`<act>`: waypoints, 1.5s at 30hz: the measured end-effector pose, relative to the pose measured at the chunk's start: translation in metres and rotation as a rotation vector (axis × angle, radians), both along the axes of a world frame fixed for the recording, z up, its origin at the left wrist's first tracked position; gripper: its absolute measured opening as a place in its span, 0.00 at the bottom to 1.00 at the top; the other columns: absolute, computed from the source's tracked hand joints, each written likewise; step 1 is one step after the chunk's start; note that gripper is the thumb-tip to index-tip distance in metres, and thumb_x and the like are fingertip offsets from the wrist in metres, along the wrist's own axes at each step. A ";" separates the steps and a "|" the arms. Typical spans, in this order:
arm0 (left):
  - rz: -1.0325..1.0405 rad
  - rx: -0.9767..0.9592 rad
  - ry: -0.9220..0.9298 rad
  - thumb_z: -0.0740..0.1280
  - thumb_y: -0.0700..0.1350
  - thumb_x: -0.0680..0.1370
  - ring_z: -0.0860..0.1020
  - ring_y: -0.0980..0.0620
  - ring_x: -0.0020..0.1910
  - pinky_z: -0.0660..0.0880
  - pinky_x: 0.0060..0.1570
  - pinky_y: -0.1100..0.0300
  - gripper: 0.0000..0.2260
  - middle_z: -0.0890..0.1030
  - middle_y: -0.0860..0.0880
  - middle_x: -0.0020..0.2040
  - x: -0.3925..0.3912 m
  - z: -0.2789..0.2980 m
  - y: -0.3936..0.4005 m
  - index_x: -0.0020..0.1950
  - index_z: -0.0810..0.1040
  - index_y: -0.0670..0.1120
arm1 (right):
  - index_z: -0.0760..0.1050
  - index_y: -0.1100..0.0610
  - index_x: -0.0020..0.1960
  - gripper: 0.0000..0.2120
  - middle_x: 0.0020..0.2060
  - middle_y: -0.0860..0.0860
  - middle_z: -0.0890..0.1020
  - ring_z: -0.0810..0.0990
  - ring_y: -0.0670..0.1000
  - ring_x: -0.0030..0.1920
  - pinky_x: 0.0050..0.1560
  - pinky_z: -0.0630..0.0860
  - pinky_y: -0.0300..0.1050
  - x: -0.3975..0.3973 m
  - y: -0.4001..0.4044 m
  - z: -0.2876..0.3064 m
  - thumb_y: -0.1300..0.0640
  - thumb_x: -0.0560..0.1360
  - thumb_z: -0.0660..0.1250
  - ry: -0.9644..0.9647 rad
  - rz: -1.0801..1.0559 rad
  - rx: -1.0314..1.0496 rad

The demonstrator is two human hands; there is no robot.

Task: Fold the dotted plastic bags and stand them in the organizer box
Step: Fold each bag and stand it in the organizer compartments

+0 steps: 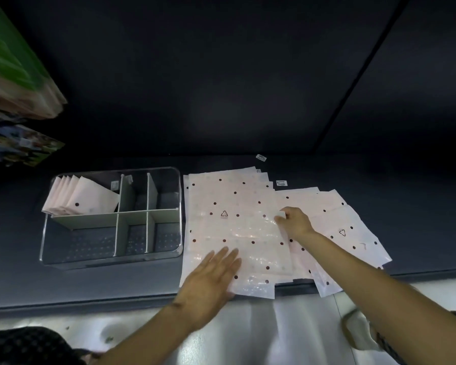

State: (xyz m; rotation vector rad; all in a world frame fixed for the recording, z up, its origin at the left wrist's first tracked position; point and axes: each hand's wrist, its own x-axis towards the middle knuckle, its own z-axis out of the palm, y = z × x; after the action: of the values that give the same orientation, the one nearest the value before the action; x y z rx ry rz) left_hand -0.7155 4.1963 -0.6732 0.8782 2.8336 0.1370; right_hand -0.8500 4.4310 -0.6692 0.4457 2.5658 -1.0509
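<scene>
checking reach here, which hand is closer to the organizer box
Left. The left hand lies flat on the bag stack, just right of the organizer box; the right hand pinches a bag edge farther right.

Both forearms run out of frame at the near edge. The colourful packages point(16, 75) far left are blurry and cropped by the edge, no idea what they are. Print on the small labels point(261, 157) is unreadable.
</scene>
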 end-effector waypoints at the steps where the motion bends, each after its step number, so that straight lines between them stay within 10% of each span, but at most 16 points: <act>1: -0.002 -0.038 -0.008 0.56 0.58 0.80 0.40 0.48 0.76 0.40 0.74 0.47 0.32 0.44 0.49 0.78 0.003 -0.009 0.001 0.78 0.47 0.47 | 0.72 0.55 0.43 0.04 0.37 0.49 0.74 0.73 0.55 0.45 0.44 0.66 0.39 -0.001 0.000 -0.003 0.59 0.77 0.61 -0.014 -0.004 0.038; 7: 0.000 -0.144 -0.143 0.43 0.64 0.80 0.25 0.46 0.70 0.25 0.70 0.49 0.33 0.26 0.50 0.72 0.010 -0.031 0.003 0.71 0.26 0.49 | 0.70 0.59 0.66 0.17 0.63 0.57 0.73 0.70 0.58 0.63 0.62 0.68 0.47 0.041 -0.018 0.003 0.58 0.77 0.63 0.401 0.262 0.399; 10: 0.016 -0.147 -0.122 0.45 0.65 0.79 0.29 0.44 0.72 0.30 0.69 0.50 0.34 0.30 0.49 0.74 0.011 -0.031 0.003 0.73 0.30 0.48 | 0.77 0.59 0.62 0.20 0.62 0.55 0.79 0.77 0.55 0.62 0.62 0.74 0.50 0.091 -0.036 -0.004 0.55 0.72 0.71 0.668 0.755 0.453; 13: 0.021 -0.136 -0.036 0.51 0.66 0.78 0.42 0.42 0.75 0.37 0.69 0.50 0.35 0.43 0.46 0.77 0.012 -0.026 0.004 0.76 0.43 0.47 | 0.73 0.57 0.67 0.28 0.67 0.51 0.74 0.72 0.50 0.67 0.66 0.71 0.49 0.131 -0.034 -0.021 0.41 0.73 0.66 0.542 1.022 0.606; 20: 0.043 -0.173 -0.155 0.36 0.68 0.73 0.28 0.46 0.72 0.27 0.70 0.51 0.35 0.27 0.50 0.72 0.015 -0.026 -0.044 0.72 0.27 0.50 | 0.69 0.58 0.70 0.31 0.70 0.53 0.70 0.69 0.51 0.69 0.71 0.49 0.47 0.151 0.049 -0.017 0.40 0.77 0.49 0.309 0.975 0.738; 24: 0.102 -0.069 -0.150 0.34 0.69 0.71 0.45 0.49 0.77 0.44 0.75 0.54 0.42 0.43 0.49 0.77 0.010 -0.006 -0.052 0.78 0.48 0.46 | 0.75 0.58 0.65 0.29 0.66 0.53 0.74 0.73 0.53 0.67 0.69 0.57 0.50 0.145 0.060 -0.005 0.41 0.79 0.46 0.418 0.942 0.724; 27: 0.125 0.194 0.036 0.58 0.59 0.78 0.78 0.48 0.59 0.77 0.54 0.57 0.21 0.79 0.47 0.60 0.001 0.008 -0.028 0.58 0.79 0.45 | 0.79 0.58 0.60 0.20 0.61 0.54 0.79 0.79 0.53 0.61 0.65 0.69 0.49 0.132 0.036 -0.003 0.46 0.76 0.62 0.580 0.815 0.623; 29: 0.155 0.299 0.058 0.71 0.51 0.74 0.79 0.49 0.55 0.77 0.50 0.60 0.13 0.80 0.49 0.56 -0.005 0.008 -0.010 0.55 0.80 0.45 | 0.81 0.58 0.56 0.20 0.56 0.53 0.82 0.82 0.52 0.54 0.55 0.78 0.45 0.124 0.020 -0.008 0.50 0.67 0.76 0.624 0.790 0.535; 37: 0.219 0.214 -0.117 0.62 0.54 0.79 0.66 0.54 0.65 0.63 0.62 0.63 0.17 0.68 0.56 0.66 -0.025 -0.018 0.001 0.66 0.71 0.52 | 0.83 0.56 0.39 0.23 0.40 0.49 0.84 0.83 0.47 0.41 0.29 0.77 0.35 0.108 0.012 -0.012 0.64 0.44 0.80 0.611 0.941 0.627; 45: 0.182 0.186 -0.251 0.65 0.56 0.77 0.66 0.52 0.69 0.57 0.70 0.60 0.24 0.68 0.55 0.71 -0.044 0.002 -0.019 0.72 0.66 0.54 | 0.77 0.55 0.55 0.10 0.51 0.45 0.80 0.76 0.47 0.53 0.56 0.70 0.40 0.094 0.028 0.012 0.58 0.81 0.58 0.305 0.641 0.054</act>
State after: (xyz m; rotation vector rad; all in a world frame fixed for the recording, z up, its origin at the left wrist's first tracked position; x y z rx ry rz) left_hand -0.7591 4.1771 -0.6711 0.5843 2.6884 0.5047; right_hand -0.7558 4.4593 -0.6574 -0.5424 2.6928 -0.8511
